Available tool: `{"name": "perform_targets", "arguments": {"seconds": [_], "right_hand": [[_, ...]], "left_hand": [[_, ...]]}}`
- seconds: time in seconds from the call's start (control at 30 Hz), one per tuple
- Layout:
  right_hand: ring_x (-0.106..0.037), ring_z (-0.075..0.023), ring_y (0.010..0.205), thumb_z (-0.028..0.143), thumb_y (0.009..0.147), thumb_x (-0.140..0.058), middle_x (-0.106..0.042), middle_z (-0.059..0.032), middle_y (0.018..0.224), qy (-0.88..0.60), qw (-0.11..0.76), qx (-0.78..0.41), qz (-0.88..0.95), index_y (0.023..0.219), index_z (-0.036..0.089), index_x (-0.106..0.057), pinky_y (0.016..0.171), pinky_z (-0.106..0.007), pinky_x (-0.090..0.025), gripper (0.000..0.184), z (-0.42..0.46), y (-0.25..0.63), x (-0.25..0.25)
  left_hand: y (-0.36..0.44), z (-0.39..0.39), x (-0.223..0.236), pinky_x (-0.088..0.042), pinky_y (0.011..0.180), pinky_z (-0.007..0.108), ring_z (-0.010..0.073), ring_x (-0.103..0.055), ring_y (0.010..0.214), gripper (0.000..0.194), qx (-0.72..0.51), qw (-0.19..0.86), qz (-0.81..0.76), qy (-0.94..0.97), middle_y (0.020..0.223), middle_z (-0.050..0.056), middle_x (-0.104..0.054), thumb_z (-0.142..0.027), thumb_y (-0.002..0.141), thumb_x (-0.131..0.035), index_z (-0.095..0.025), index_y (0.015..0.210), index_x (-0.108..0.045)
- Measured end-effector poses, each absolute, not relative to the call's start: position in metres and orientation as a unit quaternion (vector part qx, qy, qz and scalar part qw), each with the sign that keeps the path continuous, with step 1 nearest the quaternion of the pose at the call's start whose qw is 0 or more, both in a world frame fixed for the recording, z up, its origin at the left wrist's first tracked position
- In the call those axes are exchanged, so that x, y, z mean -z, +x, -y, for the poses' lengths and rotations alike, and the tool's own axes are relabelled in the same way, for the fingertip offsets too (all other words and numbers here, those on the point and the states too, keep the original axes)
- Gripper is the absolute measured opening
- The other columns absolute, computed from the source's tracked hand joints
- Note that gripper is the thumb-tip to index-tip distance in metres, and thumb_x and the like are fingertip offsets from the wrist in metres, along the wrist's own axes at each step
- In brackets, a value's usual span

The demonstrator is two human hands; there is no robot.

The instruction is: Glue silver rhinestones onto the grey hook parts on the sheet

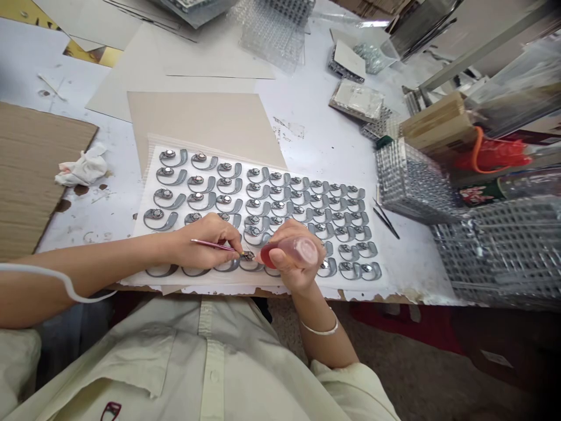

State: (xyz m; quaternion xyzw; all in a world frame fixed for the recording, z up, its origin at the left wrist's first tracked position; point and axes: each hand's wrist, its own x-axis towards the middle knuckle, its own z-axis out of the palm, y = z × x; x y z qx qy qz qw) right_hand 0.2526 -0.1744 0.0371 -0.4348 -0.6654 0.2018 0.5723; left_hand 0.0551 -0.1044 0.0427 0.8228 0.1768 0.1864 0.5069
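Glossy metal, smooth grey plastic on small parts
Translucent plastic bottle, shiny lacquered brush handle, rough cardboard.

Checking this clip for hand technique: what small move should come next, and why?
Probably draw the thin brush in the left hand back from the grey piece: its tip is at that piece, and the red bottle in the right hand sits close beside it.

A scuffed white workbench above a speckled brown floor, something red beneath its edge.
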Motion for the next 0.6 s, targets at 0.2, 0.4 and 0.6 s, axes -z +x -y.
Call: {"name": "perform_targets", "arguments": {"seconds": [0.2,0.4,0.6], "right_hand": [[-0.053,-0.0147,0.053,0.028,0.077,-0.067,-0.06,-0.0008,0.06,-0.426,0.577,-0.203,0.667,0.074,0.02,-0.063,0.047,-0.031,-0.045,0.01,0.1745,0.2521,-0.0367],[-0.053,-0.0156,0.054,0.028,0.077,-0.067,-0.061,-0.0009,0.062,-0.427,0.578,-0.202,0.665,0.076,0.02,-0.063,0.048,-0.033,-0.045,0.009,0.1744,0.2517,-0.0355],[-0.054,-0.0158,0.054,0.026,0.078,-0.067,-0.061,-0.0009,0.062,-0.419,0.581,-0.203,0.668,0.075,0.02,-0.063,0.049,-0.033,-0.045,0.008,0.1744,0.2515,-0.0375]], "left_hand": [[0.0546,0.1047,-0.0415,-0.041,0.053,0.016,0.008,-0.058,0.056,0.011,-0.188,0.507,-0.175,0.823,0.066,0.0,-0.067,-0.014,0.08,-0.057,-0.014,0.075,-0.067],[0.0546,0.1043,-0.0409,-0.042,0.054,0.016,0.0082,-0.059,0.057,0.01,-0.194,0.502,-0.17,0.826,0.067,0.0,-0.068,-0.013,0.079,-0.058,-0.014,0.075,-0.067],[0.0548,0.1049,-0.0426,-0.043,0.054,0.016,0.0087,-0.06,0.058,0.01,-0.19,0.503,-0.176,0.825,0.067,0.0,-0.068,-0.012,0.079,-0.058,-0.014,0.075,-0.066]]}}
